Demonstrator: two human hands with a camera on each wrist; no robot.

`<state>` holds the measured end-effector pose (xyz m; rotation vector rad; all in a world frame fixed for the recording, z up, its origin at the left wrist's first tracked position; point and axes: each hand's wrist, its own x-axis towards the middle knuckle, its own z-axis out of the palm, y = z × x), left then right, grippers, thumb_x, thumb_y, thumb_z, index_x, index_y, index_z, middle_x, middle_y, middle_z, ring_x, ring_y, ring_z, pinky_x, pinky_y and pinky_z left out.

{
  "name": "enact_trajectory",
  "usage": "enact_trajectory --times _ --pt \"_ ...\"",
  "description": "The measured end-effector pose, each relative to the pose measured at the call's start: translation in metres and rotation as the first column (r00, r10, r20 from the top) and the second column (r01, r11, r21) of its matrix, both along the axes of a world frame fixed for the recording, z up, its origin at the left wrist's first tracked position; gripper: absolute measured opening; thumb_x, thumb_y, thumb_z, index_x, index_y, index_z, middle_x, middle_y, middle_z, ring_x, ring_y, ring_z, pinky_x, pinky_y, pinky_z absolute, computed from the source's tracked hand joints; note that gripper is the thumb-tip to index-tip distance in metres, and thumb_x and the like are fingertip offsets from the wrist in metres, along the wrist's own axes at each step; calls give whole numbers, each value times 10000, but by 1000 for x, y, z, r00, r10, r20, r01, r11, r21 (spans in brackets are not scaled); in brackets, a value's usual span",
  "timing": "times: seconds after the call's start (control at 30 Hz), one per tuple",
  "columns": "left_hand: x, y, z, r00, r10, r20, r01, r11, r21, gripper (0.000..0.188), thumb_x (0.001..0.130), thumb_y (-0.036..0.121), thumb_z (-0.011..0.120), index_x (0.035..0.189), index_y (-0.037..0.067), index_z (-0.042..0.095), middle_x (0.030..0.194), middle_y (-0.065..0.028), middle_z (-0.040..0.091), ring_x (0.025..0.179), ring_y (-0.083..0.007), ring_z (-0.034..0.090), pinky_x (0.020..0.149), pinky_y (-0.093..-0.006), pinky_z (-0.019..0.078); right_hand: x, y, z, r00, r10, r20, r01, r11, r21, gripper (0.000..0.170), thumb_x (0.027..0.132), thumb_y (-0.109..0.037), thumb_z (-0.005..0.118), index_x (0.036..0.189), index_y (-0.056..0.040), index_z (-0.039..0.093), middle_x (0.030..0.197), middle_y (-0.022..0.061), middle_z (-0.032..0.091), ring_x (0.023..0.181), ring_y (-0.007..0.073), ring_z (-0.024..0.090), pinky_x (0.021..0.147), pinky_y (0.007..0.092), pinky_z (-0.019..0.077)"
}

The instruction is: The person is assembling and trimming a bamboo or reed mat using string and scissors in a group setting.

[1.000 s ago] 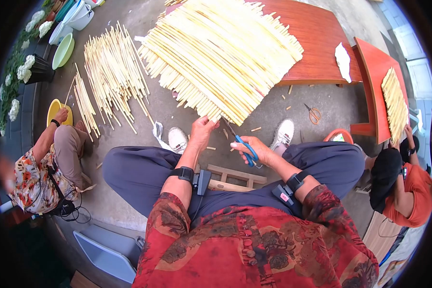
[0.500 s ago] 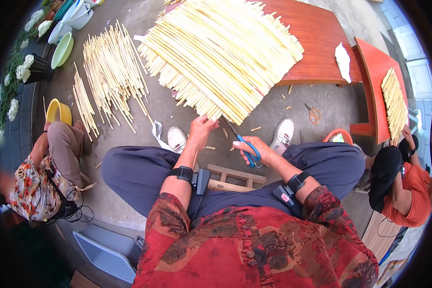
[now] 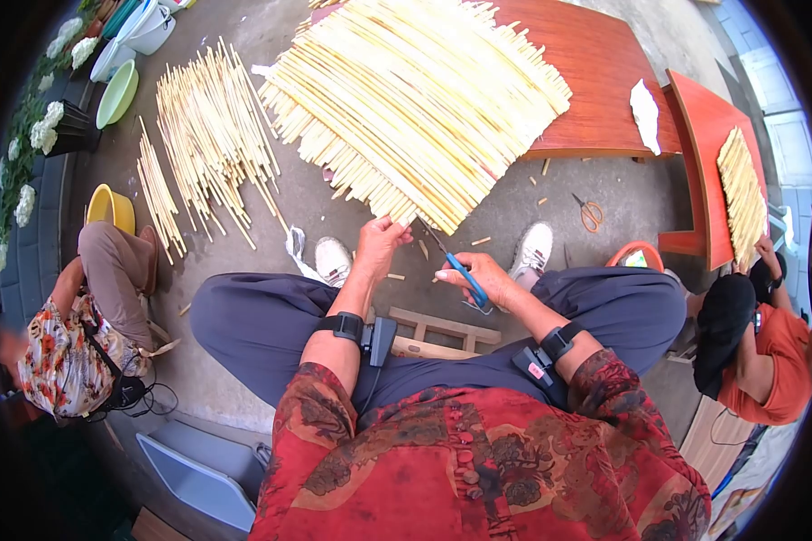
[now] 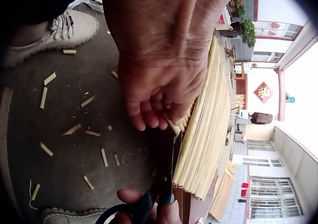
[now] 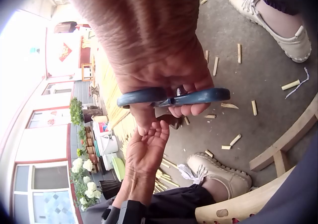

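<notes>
A wide mat of pale sticks (image 3: 415, 108) lies on a red table, one corner toward the person. At that corner the left hand (image 3: 381, 243) pinches a stick end; in the left wrist view the left hand (image 4: 161, 80) has its thumb and fingertips on the short ends. Just right of it, the right hand (image 3: 483, 278) grips blue-handled scissors (image 3: 468, 275), blades pointing at the corner. In the right wrist view the right hand (image 5: 159, 70) has fingers through the blue handles (image 5: 198, 97). A thin string hangs by the corner in the left wrist view.
Loose sticks (image 3: 216, 135) lie on the ground at left, with a yellow bucket (image 3: 110, 207) beyond. Cut stubs and orange-handled scissors (image 3: 591, 216) lie on the floor. People sit at both sides; a wooden stool frame (image 3: 447, 334) stands between the legs.
The right hand's scissors have turned, their blue handles now looking narrower and closer together. The left hand stays at the corner. The person at left has drawn an arm back from the yellow bucket.
</notes>
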<state>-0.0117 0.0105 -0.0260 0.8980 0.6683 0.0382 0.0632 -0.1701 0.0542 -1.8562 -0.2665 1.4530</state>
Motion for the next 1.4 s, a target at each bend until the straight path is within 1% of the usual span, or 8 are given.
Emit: enact_trajectory --times 0.33,0.43,0.67,0.73,0.93,1.07,1.33,1.4 --pt "1 1 0 1000 -19 -15 19 1000 11 167 806 128 556 896 -12 564 723 -38 546 636 -110 512 651 -267 462 -2 0 -3 961 -145 -233 160 986 47 387 736 -403 621 688 -39 498 522 6 454 402 83 469 351 218 401" --pt "0 2 -2 1000 -23 -6 23 1000 1 183 803 122 549 910 -25 573 745 -37 557 641 -91 511 620 -238 458 -1 3 -1 985 -86 -147 88 996 6 396 741 -408 615 686 -33 499 526 9 458 404 86 476 354 219 408" --pt "0 -1 -2 1000 -20 -20 21 999 28 172 803 119 549 896 -22 577 725 -35 553 615 -91 507 604 -234 457 -7 5 2 979 -120 -165 121 993 -5 395 745 -399 615 677 -31 489 528 13 458 401 91 477 351 225 419" --pt "0 -1 -1 999 -20 -30 21 999 38 168 802 118 549 892 -21 578 722 -35 553 610 -91 506 599 -232 455 -11 6 0 969 -146 -197 151 989 7 355 791 -353 573 772 -5 509 547 19 465 412 97 489 348 227 416" --pt "0 -5 1 999 8 -51 -6 999 40 149 790 128 568 843 -11 582 677 -27 545 573 -88 499 566 -231 448 -15 11 3 971 -151 -185 155 988 9 360 799 -349 561 789 7 507 546 29 464 409 104 487 343 229 413" --pt "-1 -5 1 998 15 -62 -13 999 40 146 785 134 574 819 -8 579 665 -25 541 560 -88 495 559 -234 447 -15 12 5 959 -181 -217 192 981 32 355 798 -342 564 790 10 514 543 29 463 399 104 480 336 228 404" --pt "-1 -5 1 998 -13 -67 17 998 55 162 784 147 576 842 -4 576 672 -19 536 576 -88 497 565 -233 446 -2 4 2 980 -90 -175 94 995 15 308 768 -293 587 693 -11 491 483 22 453 373 90 453 312 234 372" --pt "0 -5 8 992 -4 -128 5 1000 4 125 791 150 574 812 30 548 683 -21 541 619 -105 513 627 -271 463 3 3 0 984 -70 -166 74 997 15 293 765 -282 589 697 -12 496 479 22 453 372 89 450 314 234 372"
